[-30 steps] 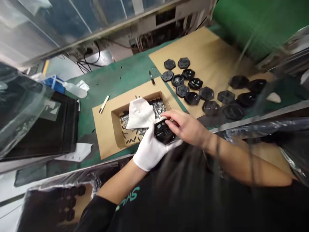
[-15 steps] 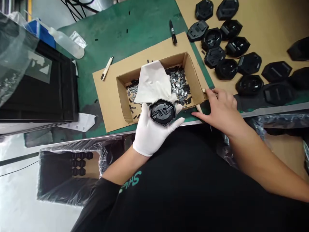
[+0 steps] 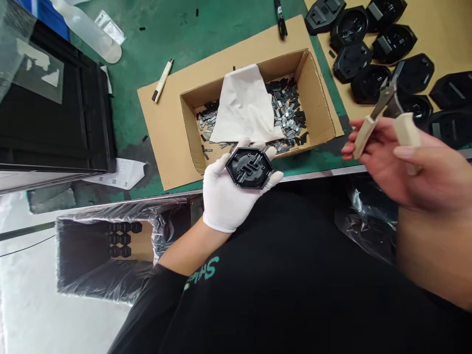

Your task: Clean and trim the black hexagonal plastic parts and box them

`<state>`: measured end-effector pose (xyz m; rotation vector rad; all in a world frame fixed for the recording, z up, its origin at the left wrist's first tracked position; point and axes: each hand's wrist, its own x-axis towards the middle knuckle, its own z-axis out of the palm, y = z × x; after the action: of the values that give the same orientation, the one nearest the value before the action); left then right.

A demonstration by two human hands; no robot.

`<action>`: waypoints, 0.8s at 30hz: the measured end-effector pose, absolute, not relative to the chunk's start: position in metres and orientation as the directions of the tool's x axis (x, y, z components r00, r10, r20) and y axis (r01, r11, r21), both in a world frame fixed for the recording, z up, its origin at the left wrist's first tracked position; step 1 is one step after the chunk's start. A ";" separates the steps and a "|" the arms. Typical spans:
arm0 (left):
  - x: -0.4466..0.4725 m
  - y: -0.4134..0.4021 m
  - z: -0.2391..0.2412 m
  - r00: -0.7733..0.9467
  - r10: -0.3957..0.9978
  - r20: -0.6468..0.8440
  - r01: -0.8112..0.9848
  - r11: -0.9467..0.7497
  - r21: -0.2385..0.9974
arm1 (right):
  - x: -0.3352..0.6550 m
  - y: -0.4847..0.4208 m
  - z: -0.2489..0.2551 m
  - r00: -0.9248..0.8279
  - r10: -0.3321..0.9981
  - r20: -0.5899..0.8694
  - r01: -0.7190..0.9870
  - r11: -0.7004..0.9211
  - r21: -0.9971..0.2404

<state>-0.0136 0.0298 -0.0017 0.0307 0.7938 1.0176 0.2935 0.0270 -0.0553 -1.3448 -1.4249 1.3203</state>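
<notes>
My left hand (image 3: pixel 226 196), in a white glove, cradles a black hexagonal plastic part (image 3: pixel 250 168) palm up, just in front of the cardboard box (image 3: pixel 317 93). The box holds several small metal clips (image 3: pixel 287 110) and a white cloth (image 3: pixel 245 105). My bare right hand (image 3: pixel 413 164) is raised at the right and grips a pair of pliers with cream handles (image 3: pixel 387 120), jaws pointing up and away. Behind the pliers, several more black hexagonal parts (image 3: pixel 368 54) lie on a cardboard sheet.
A black tray (image 3: pixel 55 113) sits at the left with a clear bottle (image 3: pixel 88 32) behind it. A pen (image 3: pixel 162 81) and a black marker (image 3: pixel 280 12) lie on the green mat. A plastic-lined bin with black parts (image 3: pixel 110 250) stands below the table edge.
My right hand left the table edge by the box and rose to the right, now holding the pliers. The left hand kept the hexagonal part. The view tilted further down.
</notes>
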 end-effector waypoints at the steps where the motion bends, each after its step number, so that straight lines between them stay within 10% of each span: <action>1: -0.013 0.030 -0.004 0.266 0.771 -0.579 -0.742 0.547 0.388 | 0.283 0.023 -0.047 -0.215 0.970 -0.116 0.165 -0.081 -0.983; 9: 0.002 0.026 -0.006 0.084 0.816 -0.573 -0.760 0.424 0.492 | 0.195 0.015 0.001 -0.444 0.883 0.153 0.639 0.431 -0.637; 24: 0.002 0.019 -0.009 -0.027 0.849 -0.528 -0.701 0.361 0.615 | 0.176 0.027 0.020 -0.527 0.833 0.172 0.690 0.537 -0.486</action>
<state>0.0022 0.0187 -0.0088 0.1836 1.0000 1.2496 0.1757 0.0267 0.0203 -1.2483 -2.3940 0.5108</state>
